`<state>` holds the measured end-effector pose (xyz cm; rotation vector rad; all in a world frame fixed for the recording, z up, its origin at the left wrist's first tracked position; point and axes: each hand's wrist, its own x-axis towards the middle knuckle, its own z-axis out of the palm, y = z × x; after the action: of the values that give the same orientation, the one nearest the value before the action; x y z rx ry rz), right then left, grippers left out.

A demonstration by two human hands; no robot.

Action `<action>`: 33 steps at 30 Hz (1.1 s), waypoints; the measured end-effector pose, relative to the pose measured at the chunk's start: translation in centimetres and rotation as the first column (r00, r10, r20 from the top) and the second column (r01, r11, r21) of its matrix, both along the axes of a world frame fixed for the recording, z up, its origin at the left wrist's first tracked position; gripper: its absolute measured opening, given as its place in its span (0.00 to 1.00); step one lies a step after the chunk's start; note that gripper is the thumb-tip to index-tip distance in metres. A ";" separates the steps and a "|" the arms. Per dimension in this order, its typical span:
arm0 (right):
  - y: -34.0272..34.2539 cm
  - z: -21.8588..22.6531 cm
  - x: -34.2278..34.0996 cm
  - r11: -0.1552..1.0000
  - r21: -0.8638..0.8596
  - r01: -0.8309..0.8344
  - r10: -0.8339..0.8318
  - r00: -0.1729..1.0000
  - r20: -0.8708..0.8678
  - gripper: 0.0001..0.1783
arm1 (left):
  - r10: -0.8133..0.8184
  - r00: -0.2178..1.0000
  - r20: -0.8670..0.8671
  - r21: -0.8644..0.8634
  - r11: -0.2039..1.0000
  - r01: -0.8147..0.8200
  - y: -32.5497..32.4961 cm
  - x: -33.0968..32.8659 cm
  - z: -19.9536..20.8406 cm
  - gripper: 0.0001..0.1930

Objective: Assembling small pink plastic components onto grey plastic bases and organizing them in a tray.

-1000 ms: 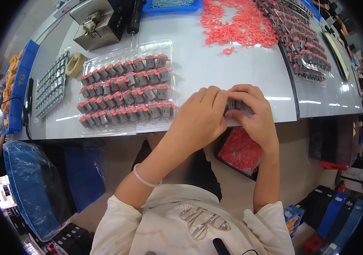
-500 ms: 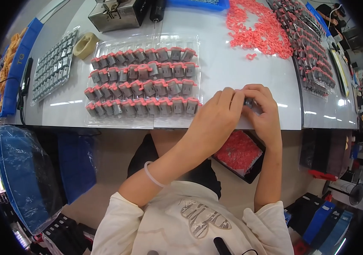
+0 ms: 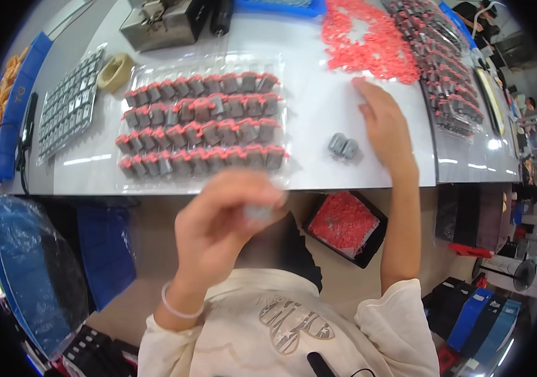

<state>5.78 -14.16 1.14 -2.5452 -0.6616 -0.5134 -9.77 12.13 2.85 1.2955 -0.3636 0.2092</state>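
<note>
My left hand [image 3: 218, 213], raised in front of the table's near edge and blurred by motion, is closed on a small grey block [image 3: 259, 212]. On the table my right hand [image 3: 385, 125] reaches forward, thumb and forefinger apart. Its forefinger tip is at a small red plastic clip, just below the loose pile of red clips [image 3: 369, 53]. Two grey blocks [image 3: 342, 146] lie side by side to the left of my right wrist. Left of them a clear plastic tray [image 3: 284, 75] holds rows of grey blocks with red clips across their tops.
A second tray of grey blocks [image 3: 70, 103] and a tan tape roll [image 3: 115, 72] lie left. Behind stands a metal device [image 3: 165, 25] beside a blue bin [image 3: 281, 6]. More filled trays [image 3: 447, 88] are stacked right. Below the table edge sits a black box of red pieces [image 3: 378, 235].
My hands have parted. The left has come back toward my body with a grey block; the right has moved forward to the red clips. Two grey blocks now show on the table.
</note>
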 end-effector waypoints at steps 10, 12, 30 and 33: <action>-1.4 0.2 -6.6 0.989 -0.039 0.140 -0.140 0.990 0.001 0.14 | -0.053 0.939 -0.341 -0.196 0.980 -0.016 1.5 -5.2 -2.2 0.17; -2.4 -0.6 -8.7 0.987 0.060 0.151 -0.151 0.989 -0.006 0.14 | -0.061 0.938 -0.340 -0.210 0.978 -0.012 1.3 -5.3 -2.4 0.17; -1.6 -2.1 -13.3 0.982 0.186 0.024 -0.054 0.986 0.156 0.06 | -0.095 0.922 -0.375 -0.210 0.978 0.016 0.3 -6.8 -2.1 0.14; 3.4 2.6 -15.4 0.831 0.557 -0.015 0.168 0.960 -0.225 0.06 | -0.156 0.896 -0.417 -0.297 0.954 0.028 -0.2 -6.7 -2.0 0.14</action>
<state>-9.63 -10.79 3.78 -1.9716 -0.4505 -0.2663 -16.45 11.91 0.81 0.9992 -0.0063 -0.1124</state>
